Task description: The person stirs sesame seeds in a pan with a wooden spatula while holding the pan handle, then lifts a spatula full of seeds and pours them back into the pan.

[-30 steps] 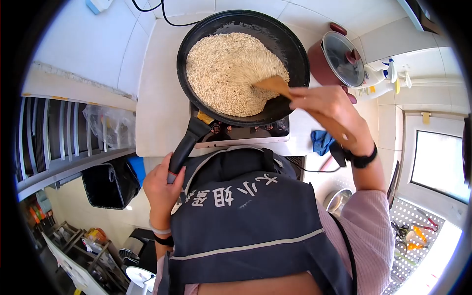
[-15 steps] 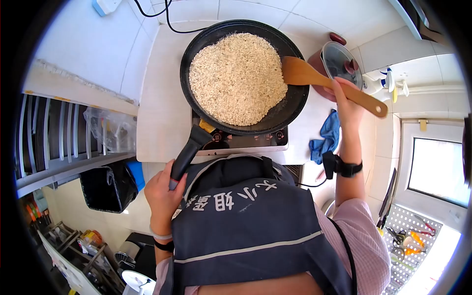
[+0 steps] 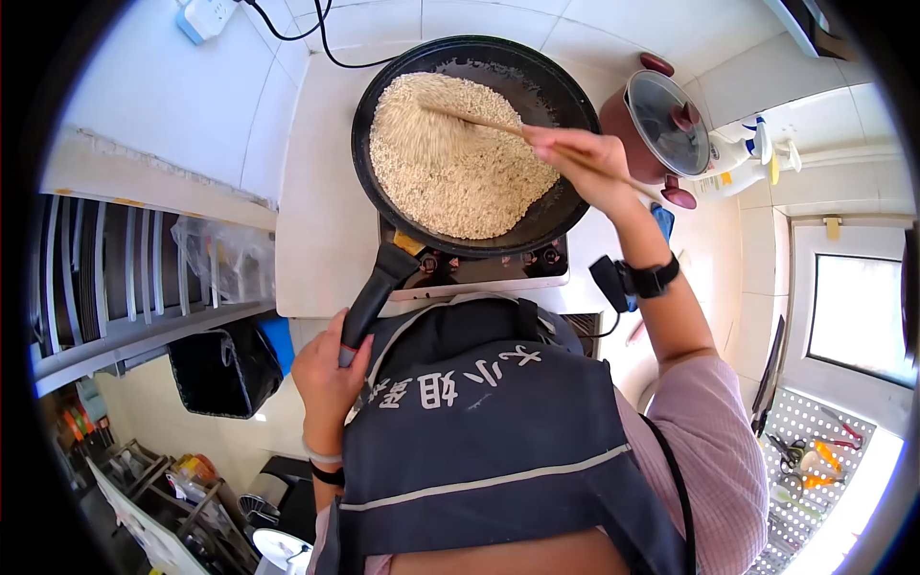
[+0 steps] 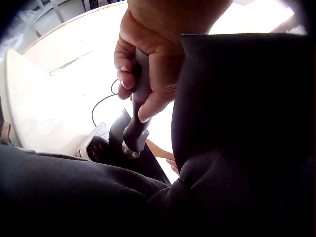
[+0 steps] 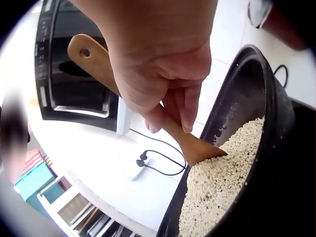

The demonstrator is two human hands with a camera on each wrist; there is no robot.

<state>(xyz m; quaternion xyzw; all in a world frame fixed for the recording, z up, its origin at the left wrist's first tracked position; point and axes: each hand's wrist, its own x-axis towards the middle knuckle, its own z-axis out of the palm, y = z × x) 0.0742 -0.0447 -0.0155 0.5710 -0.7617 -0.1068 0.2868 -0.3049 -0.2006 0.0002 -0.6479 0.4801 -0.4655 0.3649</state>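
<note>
A large black frying pan [image 3: 565, 96] holds a wide heap of pale, small grains [image 3: 470, 182], sesame-like in look. My left hand [image 3: 328, 376] grips the end of the pan's black handle [image 3: 366, 299]; in the left wrist view the left hand [image 4: 153, 59] has its fingers and thumb wrapped round it. With my right hand [image 3: 589, 168] I hold a wooden spatula [image 3: 489, 123], its blade in the grains at the pan's far left part. The right wrist view shows the spatula's blade [image 5: 200, 150] partly sunk in the grains, the right hand [image 5: 168, 84] pinching its handle.
Under the pan is an induction cooker [image 3: 479, 273] on a pale counter [image 3: 326, 211]. A dark red lidded pot [image 3: 632, 125] stands right of the pan, spray bottles [image 3: 757, 149] beyond it. A blue cloth [image 3: 663, 220] lies near the right forearm. Left below is a black-lined bin [image 3: 225, 374].
The spatula went from the grains to the pan's right rim, then back left into the heap, its blade now farther left. The left hand keeps its grip on the handle.
</note>
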